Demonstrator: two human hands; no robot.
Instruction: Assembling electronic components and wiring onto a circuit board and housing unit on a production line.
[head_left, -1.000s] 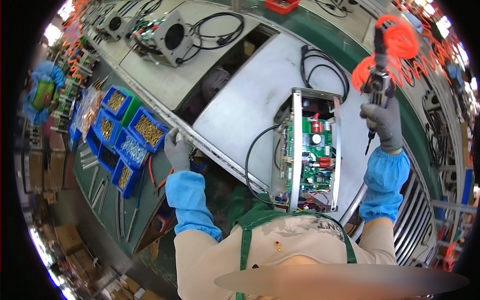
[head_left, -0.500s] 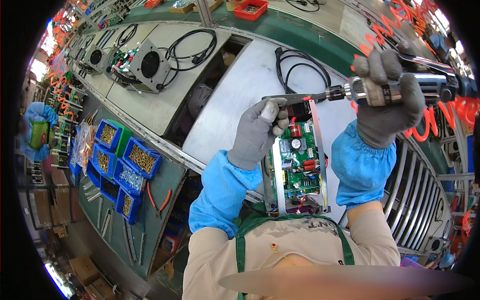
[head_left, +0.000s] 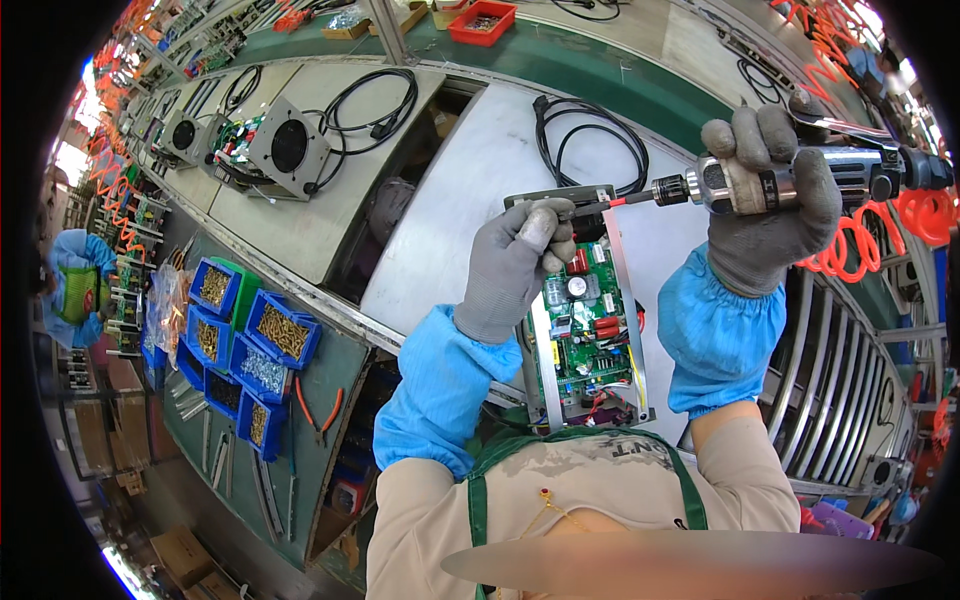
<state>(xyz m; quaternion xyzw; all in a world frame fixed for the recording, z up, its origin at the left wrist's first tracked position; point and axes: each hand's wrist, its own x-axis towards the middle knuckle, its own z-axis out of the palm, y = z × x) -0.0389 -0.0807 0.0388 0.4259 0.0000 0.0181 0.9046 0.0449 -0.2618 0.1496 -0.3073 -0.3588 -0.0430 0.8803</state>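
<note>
Grey-gloved, your right hand [head_left: 765, 235] clasps a silver power screwdriver [head_left: 850, 172], its bit [head_left: 632, 198] reaching your curled left hand [head_left: 505, 265]; whether that one pinches anything I cannot tell; just right of it, toward you, sits the green circuit board [head_left: 588, 325]

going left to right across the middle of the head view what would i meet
Co-worker → blue bins → orange-handled pliers → left hand's grip → green circuit board → right hand's grip around the power driver.

Grn bench [head_left: 315, 467] L, roller conv. [head_left: 840, 385] R, floor [head_left: 165, 500] prob. grey.
</note>
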